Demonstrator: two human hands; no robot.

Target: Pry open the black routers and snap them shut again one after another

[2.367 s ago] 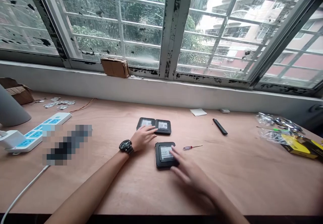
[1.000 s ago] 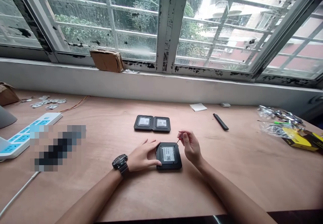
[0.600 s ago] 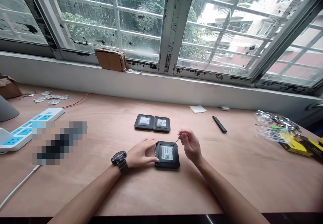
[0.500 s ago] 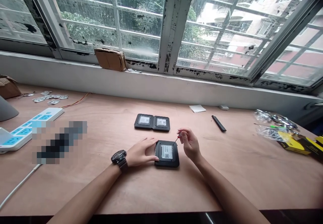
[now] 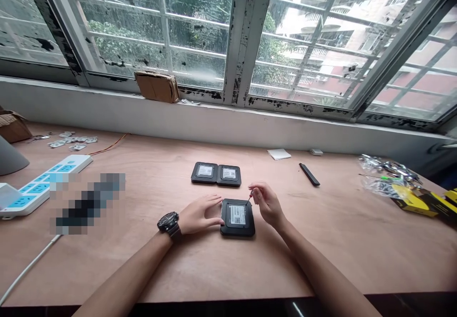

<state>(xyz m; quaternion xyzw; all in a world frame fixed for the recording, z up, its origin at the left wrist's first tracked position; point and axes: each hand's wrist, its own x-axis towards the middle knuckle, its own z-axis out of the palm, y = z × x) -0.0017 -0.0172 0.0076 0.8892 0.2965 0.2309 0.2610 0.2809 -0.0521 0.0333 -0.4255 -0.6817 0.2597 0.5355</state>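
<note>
- Head view, the main bit: a black square case (image 5: 237, 217) lies flat on the wooden table (image 5: 178, 269), pretty much in front of the person and between both hands; a white printed label sits in the middle of its top face.
- Left hand (image 5: 202, 216): thumb and fingers are spread in a wide C at the case's left edge; thumb on the lower left side, fingertips up by the far left corner; there's a chunky black watch (image 5: 168, 222) on that wrist.
- Right hand (image 5: 267, 203): pinching a small screwdriver (image 5: 251, 193) between thumb and fingers; the shaft slants down to the far right corner of the case; too small to tell if the tip is seated in anything.
- Behind that, two more labelled cases, a left one (image 5: 204, 173) and a right one (image 5: 229, 175), lie flat side by side, edges touching or nearly so.
- Over on the right: a slim black bar (image 5: 309, 174), a white square sheet (image 5: 279, 154) near the wall; further out, clear plastic bags (image 5: 387, 169) next to yellow and black packaging (image 5: 416, 203).
- On the left: a white power strip (image 5: 39, 189) with blue sockets, plus a pixelated dark object just beside it; cardboard box (image 5: 157, 86) up on the window sill.
</note>
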